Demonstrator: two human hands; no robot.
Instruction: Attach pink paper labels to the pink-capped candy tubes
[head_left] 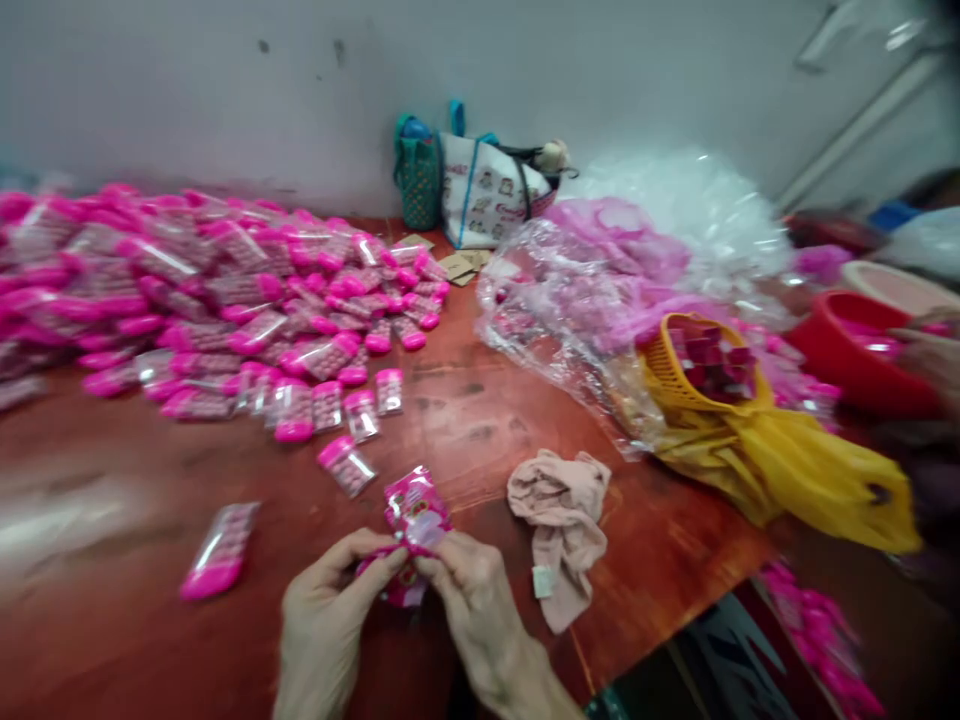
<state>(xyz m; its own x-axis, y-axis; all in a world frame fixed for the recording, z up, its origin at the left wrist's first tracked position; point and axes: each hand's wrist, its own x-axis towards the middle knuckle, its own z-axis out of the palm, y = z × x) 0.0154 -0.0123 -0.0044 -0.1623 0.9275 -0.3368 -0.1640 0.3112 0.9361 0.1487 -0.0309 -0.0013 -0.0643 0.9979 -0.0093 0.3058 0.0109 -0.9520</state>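
My left hand and my right hand meet low in the middle of the view. Together they pinch a small pink printed packet that sticks up between the fingertips. A second bit of pink packet shows below the fingers. Just beyond lie loose pink-capped clear packs, and another one lies alone to the left.
A big heap of pink packs covers the reddish table's far left. A beige cloth lies right of my hands. Further right are clear plastic bags, a yellow basket, a yellow bag, a red bowl and tote bags.
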